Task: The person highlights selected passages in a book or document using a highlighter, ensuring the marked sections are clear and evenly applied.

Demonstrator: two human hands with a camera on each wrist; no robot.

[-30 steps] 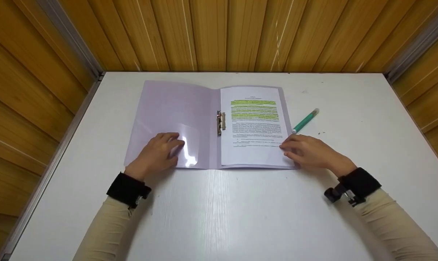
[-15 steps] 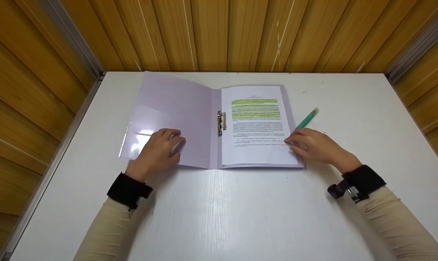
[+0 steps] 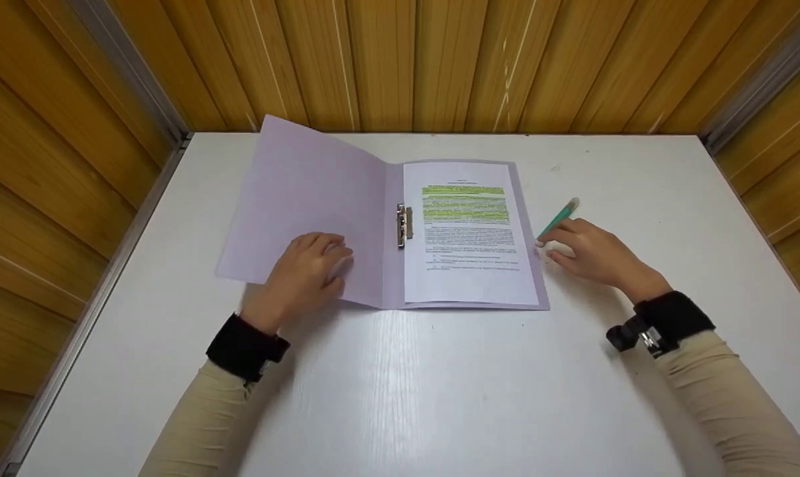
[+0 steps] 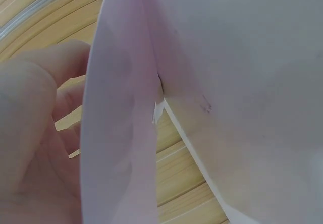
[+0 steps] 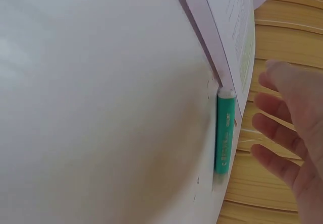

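A pale purple folder lies open on the white table (image 3: 439, 384). My left hand (image 3: 310, 265) pinches the lower edge of its left cover (image 3: 307, 192) and holds that cover tilted up off the table; in the left wrist view the cover (image 4: 121, 133) runs between thumb and fingers (image 4: 30, 133). On the right half lies a printed sheet (image 3: 469, 238) with yellow-highlighted lines, beside a metal clip (image 3: 403, 225) at the spine. My right hand (image 3: 588, 255) hovers with fingers spread next to a green highlighter (image 3: 562, 215), holding nothing. The right wrist view shows the highlighter (image 5: 225, 133) beside the fingers (image 5: 277, 113).
Wooden panel walls (image 3: 406, 59) close in the table on the back and both sides. Bare white tabletop (image 3: 406, 397) stretches between the folder and me.
The left cover has risen from flat to tilted up under my left hand. My right hand left the sheet's corner and moved right toward the highlighter.
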